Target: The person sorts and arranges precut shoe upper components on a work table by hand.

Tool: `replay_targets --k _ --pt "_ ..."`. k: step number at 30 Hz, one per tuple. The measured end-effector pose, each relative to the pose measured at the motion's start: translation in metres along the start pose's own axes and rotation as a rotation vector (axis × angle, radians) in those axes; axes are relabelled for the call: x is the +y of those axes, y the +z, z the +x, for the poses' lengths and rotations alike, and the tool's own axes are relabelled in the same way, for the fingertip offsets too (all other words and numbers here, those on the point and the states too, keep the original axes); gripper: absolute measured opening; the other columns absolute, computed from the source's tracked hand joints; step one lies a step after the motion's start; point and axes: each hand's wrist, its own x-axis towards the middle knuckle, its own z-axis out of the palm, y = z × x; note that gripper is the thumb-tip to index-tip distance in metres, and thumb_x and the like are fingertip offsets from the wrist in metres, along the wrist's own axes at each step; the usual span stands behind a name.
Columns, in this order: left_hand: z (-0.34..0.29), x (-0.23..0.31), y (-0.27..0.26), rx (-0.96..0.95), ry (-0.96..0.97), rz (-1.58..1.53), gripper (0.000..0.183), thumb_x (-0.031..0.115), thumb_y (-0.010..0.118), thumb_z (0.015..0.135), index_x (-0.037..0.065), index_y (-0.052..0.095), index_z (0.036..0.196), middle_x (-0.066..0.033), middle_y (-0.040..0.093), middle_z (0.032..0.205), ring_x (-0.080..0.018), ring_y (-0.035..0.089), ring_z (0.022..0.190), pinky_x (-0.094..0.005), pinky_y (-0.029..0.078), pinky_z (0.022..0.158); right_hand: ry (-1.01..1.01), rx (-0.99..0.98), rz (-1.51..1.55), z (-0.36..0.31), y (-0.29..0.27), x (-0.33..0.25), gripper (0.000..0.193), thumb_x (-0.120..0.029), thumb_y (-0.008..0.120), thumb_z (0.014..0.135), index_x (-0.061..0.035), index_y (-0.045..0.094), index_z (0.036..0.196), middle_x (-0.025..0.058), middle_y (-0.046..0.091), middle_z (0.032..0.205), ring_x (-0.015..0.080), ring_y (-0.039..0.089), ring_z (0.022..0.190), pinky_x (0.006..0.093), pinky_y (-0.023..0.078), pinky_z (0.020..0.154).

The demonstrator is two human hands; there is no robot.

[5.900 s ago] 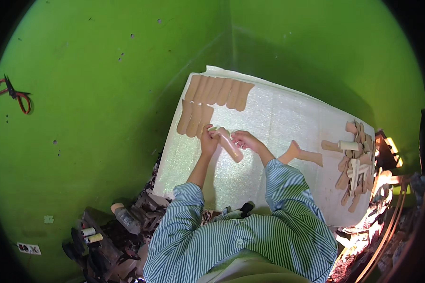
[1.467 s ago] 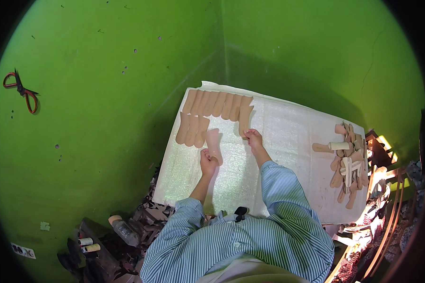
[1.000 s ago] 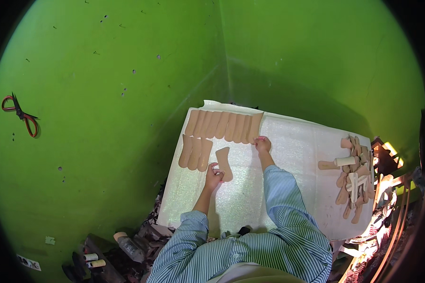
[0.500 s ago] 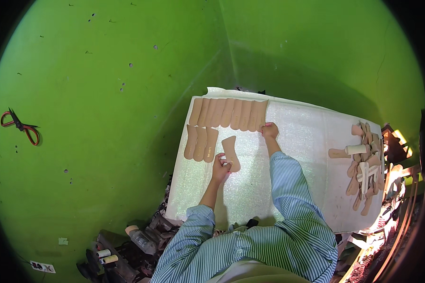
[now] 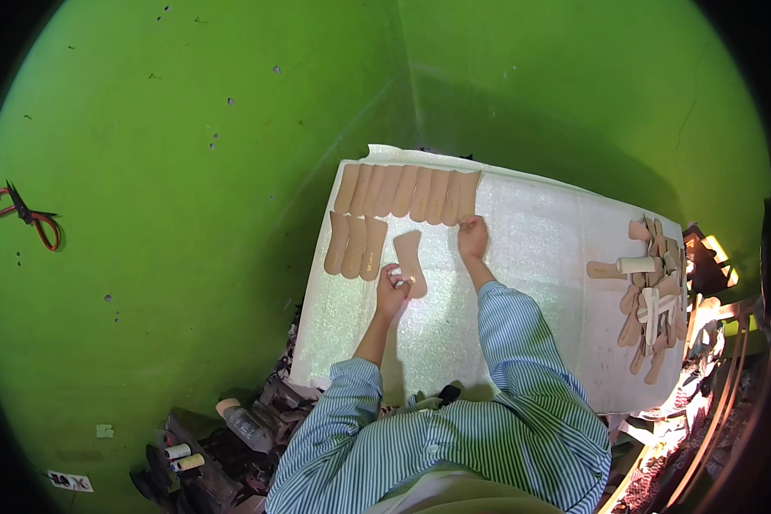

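Observation:
My left hand (image 5: pixel 391 291) pinches the lower edge of a tan shoe insole (image 5: pixel 409 255), which slants a little over the white table. At the right end of a row of tan insoles (image 5: pixel 403 190), my right hand (image 5: pixel 473 240) is closed, its fingertips at the lower end of the last insole (image 5: pixel 469 193). The pieces in this row lie side by side, overlapping. Below its left end is a shorter row of three insoles (image 5: pixel 353 247), with small gold-coloured marks near their lower ends.
The white table (image 5: pixel 531 343) carries a heap of loose tan and whitish pieces (image 5: pixel 651 295) at its right side, with a pale roll on it. Red-handled scissors (image 5: pixel 27 214) hang on the green wall. Thread spools (image 5: pixel 187 463) and a clear bottle (image 5: pixel 247 424) stand at lower left.
The whole view has shifted slightly. My right hand sits a bit lower against the end of the long row. My left hand keeps its insole in about the same place.

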Motion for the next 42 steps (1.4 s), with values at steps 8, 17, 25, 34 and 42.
replay_targets --k 8,17,25,34,42 --pt "0.001 -0.004 0.003 0.143 0.117 -0.038 0.042 -0.007 0.049 0.073 0.004 0.033 0.110 -0.0103 0.054 0.082 -0.0111 0.050 0.059 -0.0210 0.040 0.048 -0.174 -0.864 0.053 -0.071 -0.010 -0.022 0.023 -0.023 0.053 0.077 -0.0012 0.061 0.079 0.0113 0.060 0.067 0.0168 0.057 0.063 0.0287 0.044 0.060" --pt "-0.027 -0.007 -0.006 0.476 0.461 0.447 0.030 0.004 0.051 0.074 0.003 0.043 0.103 -0.0061 0.047 0.076 -0.0112 0.048 0.058 -0.0239 0.040 0.053 -0.039 -0.870 0.227 -0.083 0.016 -0.034 0.020 -0.020 0.060 0.074 -0.0009 0.061 0.077 0.0055 0.060 0.064 0.0107 0.054 0.058 0.0252 0.043 0.055" --pt "-0.021 -0.003 -0.018 0.462 0.400 0.582 0.026 0.010 0.051 0.074 0.004 0.046 0.099 -0.0065 0.046 0.072 -0.0168 0.049 0.055 -0.0289 0.040 0.054 -0.028 -0.738 0.150 -0.087 0.028 -0.034 0.017 -0.019 0.058 0.075 -0.0024 0.061 0.079 0.0081 0.060 0.066 0.0135 0.055 0.060 0.0258 0.043 0.057" --pt "-0.018 -0.001 0.021 0.332 0.420 0.331 0.026 0.003 0.051 0.072 0.004 0.045 0.098 -0.0036 0.043 0.076 -0.0093 0.042 0.051 -0.0230 0.036 0.049 0.061 -0.291 0.042 0.024 0.006 0.003 0.016 -0.023 0.055 0.075 -0.0122 0.061 0.085 0.0126 0.060 0.081 0.0290 0.059 0.075 0.0364 0.046 0.066" --pt "-0.015 0.003 0.057 0.065 0.356 0.419 0.027 0.003 0.052 0.073 0.003 0.044 0.099 -0.0048 0.043 0.078 -0.0101 0.042 0.054 -0.0236 0.037 0.050 0.171 -0.288 -0.185 0.075 -0.010 0.004 0.017 -0.026 0.054 0.076 -0.0155 0.063 0.086 0.0101 0.061 0.085 0.0285 0.059 0.079 0.0378 0.047 0.068"
